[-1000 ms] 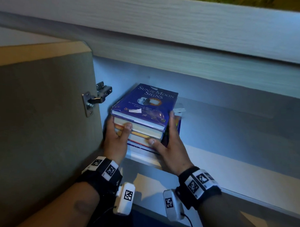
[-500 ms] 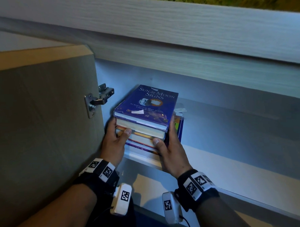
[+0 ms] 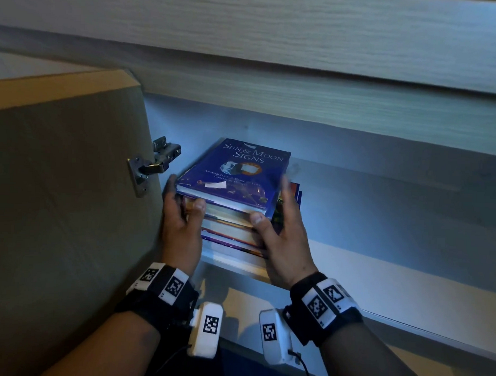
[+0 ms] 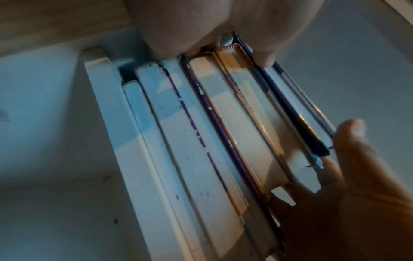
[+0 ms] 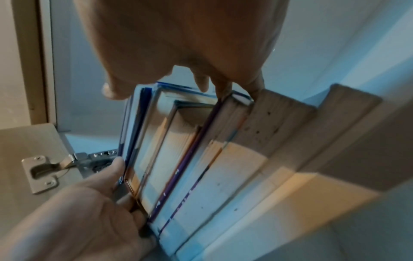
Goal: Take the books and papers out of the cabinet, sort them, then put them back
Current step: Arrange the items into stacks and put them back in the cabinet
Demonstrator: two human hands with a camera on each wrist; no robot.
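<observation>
A stack of several books (image 3: 234, 224) lies flat in the cabinet's left corner, near the shelf's front edge. A blue book titled "Sun & Moon Signs" (image 3: 236, 173) is on top. My left hand (image 3: 184, 195) grips the stack's left front corner, thumb on the page edges and fingers along the left side. My right hand (image 3: 271, 202) is at the right front corner, thumb on the front and straight, blurred fingers beside the stack. The left wrist view shows the page edges of the stack (image 4: 223, 132) between my left hand (image 4: 223, 35) and right hand (image 4: 357, 176).
The cabinet door (image 3: 57, 209) stands open at the left, close to my left hand, with its metal hinge (image 3: 155, 165) just beside the stack. The pale shelf (image 3: 395, 215) runs on to the right. A wooden panel (image 3: 274, 48) overhangs the opening.
My right hand's fingers have loosened and straightened along the stack's right side and are blurred. The left hand keeps its hold. The stack stays on the shelf.
</observation>
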